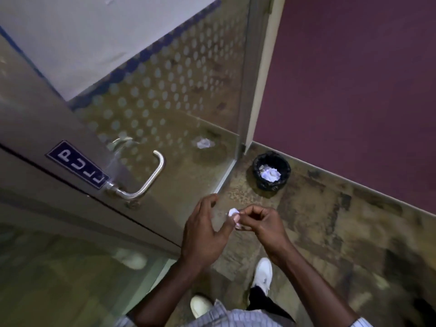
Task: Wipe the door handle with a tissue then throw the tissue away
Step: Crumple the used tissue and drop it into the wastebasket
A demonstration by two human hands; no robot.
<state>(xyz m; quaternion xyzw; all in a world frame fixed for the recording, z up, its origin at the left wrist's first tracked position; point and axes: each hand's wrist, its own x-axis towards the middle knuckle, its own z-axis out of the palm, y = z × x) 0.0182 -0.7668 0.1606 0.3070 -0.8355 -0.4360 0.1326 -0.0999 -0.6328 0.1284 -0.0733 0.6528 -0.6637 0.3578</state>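
Pinching a small white tissue [233, 214] between them, the right hand [262, 221] and left hand [203, 234] meet just below the door handle [147, 179]. The right hand has its fingertips closed on the wad; the left hand is half open, thumb touching the tissue, other fingers spread and loose. Neither hand touches the handle.

From the head view I judge the tissue is being bunched or readied. Whether wiping is done cannot be told. If it is not, the next move calls for lifting the wad up and left to the steel bar and rubbing along its curve.

Far right on the floor [330, 232], against the maroon wall [354, 90], stands a black-lined bin [271, 171] already holding white paper. Nothing blocks the way there. Behind the dotted glass door [165, 90] is a white crumpled scrap [204, 143]; whether real or reflected I cannot tell. White shoes [263, 274] stand near.
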